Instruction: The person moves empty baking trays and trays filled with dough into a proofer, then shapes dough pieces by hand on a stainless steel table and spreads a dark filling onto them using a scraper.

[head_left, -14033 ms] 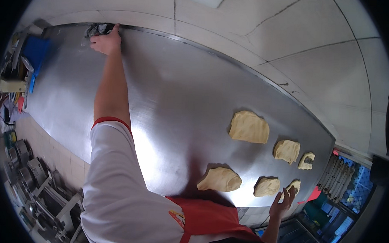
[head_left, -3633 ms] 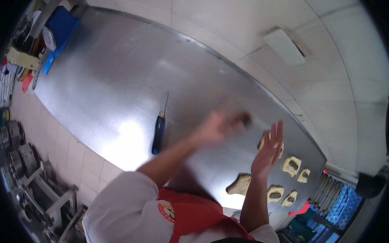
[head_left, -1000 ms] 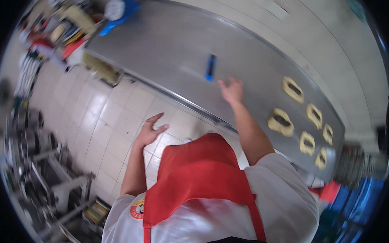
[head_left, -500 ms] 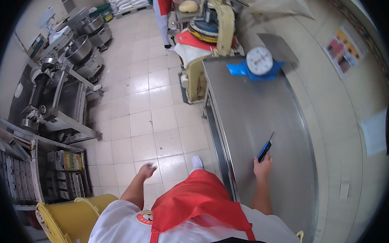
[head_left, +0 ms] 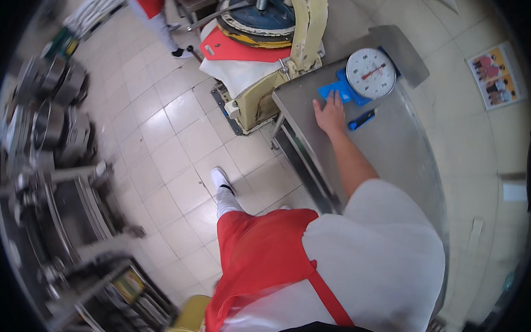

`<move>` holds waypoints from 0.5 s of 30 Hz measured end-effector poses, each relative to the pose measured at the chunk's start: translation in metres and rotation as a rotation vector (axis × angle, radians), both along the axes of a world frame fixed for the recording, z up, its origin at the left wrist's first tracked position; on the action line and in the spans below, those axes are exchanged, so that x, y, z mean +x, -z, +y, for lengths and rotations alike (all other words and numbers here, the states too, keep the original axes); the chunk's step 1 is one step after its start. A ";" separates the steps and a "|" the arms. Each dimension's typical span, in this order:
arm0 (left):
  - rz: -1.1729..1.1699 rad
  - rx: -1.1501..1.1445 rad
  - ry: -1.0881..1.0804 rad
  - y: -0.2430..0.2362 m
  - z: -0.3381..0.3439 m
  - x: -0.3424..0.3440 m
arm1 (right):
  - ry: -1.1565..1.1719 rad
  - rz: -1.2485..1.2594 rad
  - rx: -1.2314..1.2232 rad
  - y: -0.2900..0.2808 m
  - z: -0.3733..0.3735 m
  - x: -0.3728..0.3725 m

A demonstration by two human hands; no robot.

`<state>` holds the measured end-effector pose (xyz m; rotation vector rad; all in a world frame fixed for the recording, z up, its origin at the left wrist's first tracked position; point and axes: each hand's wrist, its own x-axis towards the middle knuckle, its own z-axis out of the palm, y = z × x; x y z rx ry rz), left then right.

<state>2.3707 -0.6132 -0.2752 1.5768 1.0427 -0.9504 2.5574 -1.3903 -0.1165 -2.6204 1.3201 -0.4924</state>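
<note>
My right hand point(head_left: 330, 112) lies flat with fingers spread on the near end of a steel table point(head_left: 394, 153). Its fingertips touch the blue base point(head_left: 337, 90) of a dial scale point(head_left: 370, 72) with a round white face. A blue-handled tool point(head_left: 361, 119) lies on the steel just right of the hand, not held. My right forearm runs back to a white sleeve, above a red apron. My left hand is out of sight.
A cream-coloured machine point(head_left: 302, 32) with a red board point(head_left: 237, 48) stands just past the table end. Another person in red point(head_left: 157, 10) stands at the top. Metal racks and pots point(head_left: 50, 135) line the left side, across a tiled floor point(head_left: 173, 139).
My view has swung toward the table's end. My right hand moved from beside the blue-handled tool to the scale's blue base. My left hand dropped out of view.
</note>
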 end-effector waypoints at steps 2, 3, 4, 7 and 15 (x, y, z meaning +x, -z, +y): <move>0.043 -0.013 0.251 0.000 -0.014 0.076 | 0.134 0.158 -0.137 0.022 -0.005 0.013; 0.040 -0.012 0.371 0.000 -0.014 0.123 | 0.120 0.209 -0.129 0.024 0.010 0.009; 0.020 -0.002 0.479 -0.005 -0.007 0.170 | 0.106 0.231 -0.097 0.020 0.044 0.007; -0.084 0.031 0.937 -0.018 0.006 0.326 | 0.059 0.157 0.043 -0.022 0.117 0.016; -1.043 0.352 1.839 -0.080 -0.198 0.798 | 0.297 -0.182 -0.083 -0.065 0.172 -0.013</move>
